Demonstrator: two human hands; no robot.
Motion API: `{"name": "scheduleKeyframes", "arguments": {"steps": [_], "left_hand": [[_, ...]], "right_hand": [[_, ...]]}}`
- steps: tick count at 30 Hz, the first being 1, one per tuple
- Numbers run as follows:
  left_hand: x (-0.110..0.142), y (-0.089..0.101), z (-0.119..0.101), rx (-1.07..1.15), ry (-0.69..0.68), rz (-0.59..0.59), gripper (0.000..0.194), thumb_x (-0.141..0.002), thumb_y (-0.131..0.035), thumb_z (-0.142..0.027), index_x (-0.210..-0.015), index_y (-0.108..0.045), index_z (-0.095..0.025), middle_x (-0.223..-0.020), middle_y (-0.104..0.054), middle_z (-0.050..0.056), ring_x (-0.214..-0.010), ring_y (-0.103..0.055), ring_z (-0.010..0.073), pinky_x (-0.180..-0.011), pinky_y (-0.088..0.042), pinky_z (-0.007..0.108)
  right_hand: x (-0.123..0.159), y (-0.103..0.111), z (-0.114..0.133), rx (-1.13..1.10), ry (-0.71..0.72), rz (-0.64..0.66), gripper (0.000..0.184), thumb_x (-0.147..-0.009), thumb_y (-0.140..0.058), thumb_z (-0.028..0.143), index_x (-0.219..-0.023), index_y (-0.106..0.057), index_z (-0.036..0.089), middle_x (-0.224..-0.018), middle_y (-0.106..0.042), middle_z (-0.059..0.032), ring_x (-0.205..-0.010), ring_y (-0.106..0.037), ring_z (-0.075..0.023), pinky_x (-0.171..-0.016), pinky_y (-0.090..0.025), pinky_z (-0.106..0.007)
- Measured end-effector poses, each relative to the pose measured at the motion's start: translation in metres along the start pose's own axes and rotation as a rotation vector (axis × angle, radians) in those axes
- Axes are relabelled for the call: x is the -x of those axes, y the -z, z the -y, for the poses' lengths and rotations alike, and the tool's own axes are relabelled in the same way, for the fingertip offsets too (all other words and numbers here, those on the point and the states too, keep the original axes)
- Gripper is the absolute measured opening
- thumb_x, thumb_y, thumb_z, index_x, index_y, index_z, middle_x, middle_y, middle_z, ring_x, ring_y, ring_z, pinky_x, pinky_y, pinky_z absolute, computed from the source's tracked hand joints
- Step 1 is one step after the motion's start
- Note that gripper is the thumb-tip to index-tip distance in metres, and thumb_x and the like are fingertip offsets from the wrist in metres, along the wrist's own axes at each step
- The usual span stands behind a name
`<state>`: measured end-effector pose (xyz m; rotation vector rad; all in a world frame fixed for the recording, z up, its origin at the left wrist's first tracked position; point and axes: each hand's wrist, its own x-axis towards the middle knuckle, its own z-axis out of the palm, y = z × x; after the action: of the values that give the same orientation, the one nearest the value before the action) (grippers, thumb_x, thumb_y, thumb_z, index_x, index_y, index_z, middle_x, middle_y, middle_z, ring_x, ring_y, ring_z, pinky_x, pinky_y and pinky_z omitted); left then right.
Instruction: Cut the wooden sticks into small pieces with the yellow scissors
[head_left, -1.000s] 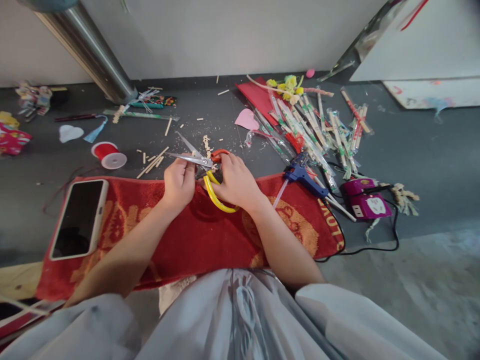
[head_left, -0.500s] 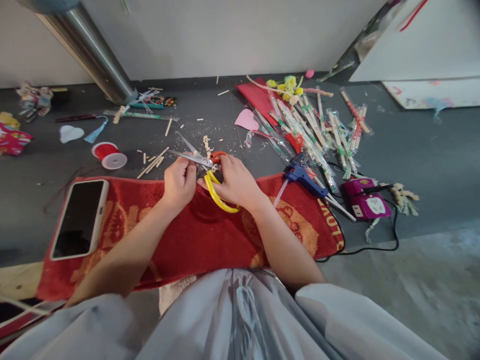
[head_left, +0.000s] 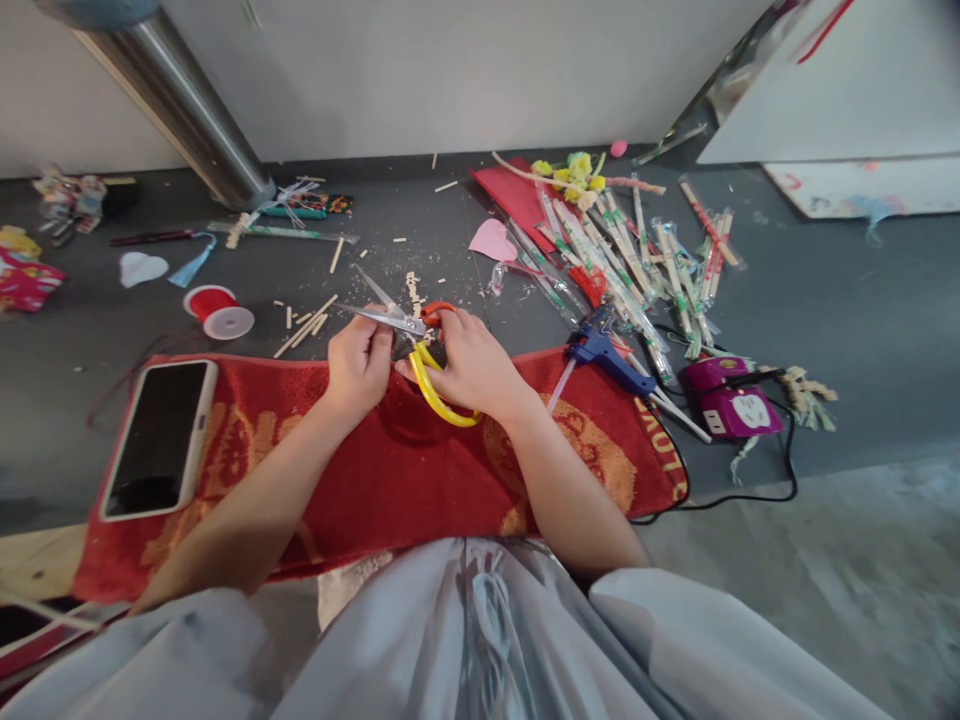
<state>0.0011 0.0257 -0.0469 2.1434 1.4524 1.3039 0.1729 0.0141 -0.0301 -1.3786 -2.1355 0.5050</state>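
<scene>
My right hand [head_left: 476, 365] is closed on the yellow and orange handles of a pair of scissors [head_left: 435, 390], whose blades stand apart and point to the left. One blade passes over the top of my left hand [head_left: 358, 362]. The left fingers are curled into a pinch at the blades; what they hold, if anything, is hidden. Just beyond the scissors lie small cut bits of stick [head_left: 412, 290]. Left of them rest several short wooden sticks [head_left: 306, 328]. Both hands hover over the near half of a red towel [head_left: 360, 490].
On the towel's left lies a phone [head_left: 157, 438], with a red ribbon spool [head_left: 219, 312] behind it. To the right are a blue glue gun [head_left: 609, 358], a purple power adapter [head_left: 729, 400] with a black cord, and wrapped chopsticks [head_left: 622, 260]. A metal post [head_left: 187, 110] stands at back left.
Almost nothing differs. My hands and the scissors keep the same place, with the blades still apart.
</scene>
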Motion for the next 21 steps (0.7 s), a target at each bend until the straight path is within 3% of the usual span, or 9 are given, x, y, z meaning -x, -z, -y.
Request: {"name": "scheduleKeyframes", "arguments": {"steps": [9,16,19,21], "left_hand": [[0.0,0.001,0.003,-0.088,-0.03,-0.002,0.022,-0.095,-0.04,-0.028,-0.081,-0.054,-0.019,-0.069,-0.058,0.0,-0.063,-0.055,0.0127,-0.062,-0.044,0.026],[-0.002,0.005,-0.001,-0.129,0.044,0.037,0.035,-0.096,-0.039,-0.035,-0.068,-0.052,-0.019,-0.066,-0.057,0.001,-0.064,-0.056,0.0128,-0.063,-0.045,0.027],[-0.001,0.004,-0.004,0.044,0.07,0.0,0.04,-0.1,-0.035,-0.043,-0.088,-0.062,-0.017,-0.079,-0.066,0.004,-0.066,-0.06,0.0131,-0.065,-0.049,0.029],[0.0,0.0,-0.003,0.204,0.099,-0.049,0.045,-0.1,-0.032,-0.05,-0.108,-0.061,-0.017,-0.092,-0.069,0.008,-0.073,-0.064,0.0146,-0.067,-0.052,0.03]], "right_hand": [[-0.002,0.003,0.001,-0.024,-0.03,0.032,0.069,-0.084,-0.051,0.071,-0.117,-0.056,0.011,-0.112,-0.065,-0.0168,-0.109,-0.061,-0.0297,-0.098,-0.045,-0.044],[-0.003,0.004,0.006,-0.006,-0.134,0.038,0.05,-0.085,-0.062,0.05,-0.116,-0.057,0.011,-0.115,-0.067,-0.0168,-0.108,-0.063,-0.029,-0.097,-0.046,-0.042],[-0.005,0.009,0.006,-0.058,-0.194,-0.029,0.05,-0.083,-0.063,0.053,-0.112,-0.058,0.013,-0.108,-0.067,-0.0152,-0.102,-0.064,-0.0278,-0.092,-0.047,-0.042],[-0.006,0.013,0.003,-0.12,-0.272,-0.078,0.048,-0.083,-0.058,0.061,-0.101,-0.06,0.016,-0.095,-0.067,-0.0111,-0.09,-0.064,-0.0257,-0.083,-0.049,-0.041]]}}
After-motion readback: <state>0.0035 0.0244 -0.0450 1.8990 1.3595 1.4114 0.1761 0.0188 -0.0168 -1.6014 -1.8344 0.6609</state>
